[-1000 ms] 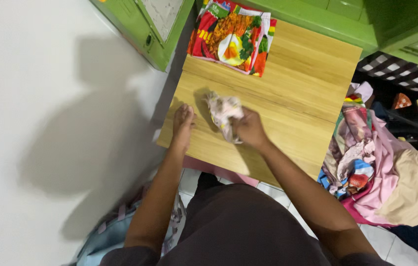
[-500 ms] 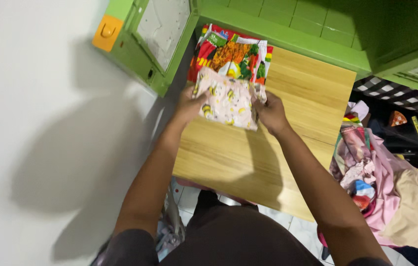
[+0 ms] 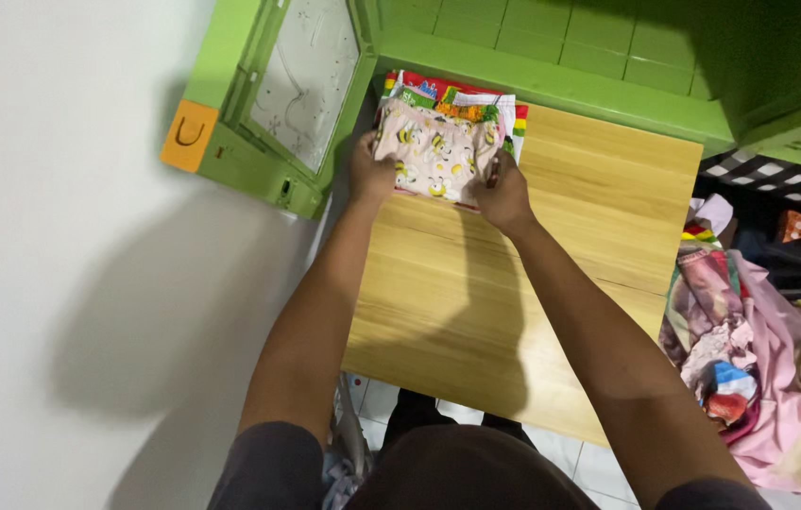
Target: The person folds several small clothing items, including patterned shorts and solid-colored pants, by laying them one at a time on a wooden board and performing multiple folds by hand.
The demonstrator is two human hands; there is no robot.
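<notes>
A folded pale pink cloth with small yellow bee prints (image 3: 434, 146) lies on top of a folded red, green and orange printed cloth (image 3: 457, 94) at the far left corner of a wooden table (image 3: 552, 255). My left hand (image 3: 369, 172) grips the pink cloth's left edge. My right hand (image 3: 502, 194) holds its right near corner. Both arms reach forward over the table.
A green cabinet (image 3: 552, 57) stands behind the table, its door (image 3: 268, 104) with an orange handle swung open at the left. A heap of mixed clothes (image 3: 759, 349) lies on the floor at the right. A white wall is at the left.
A second ago the pink cloth was a crumpled bundle in my right hand at the table's middle. Both hands then spread it flat and carried it forward onto the printed cloth.
</notes>
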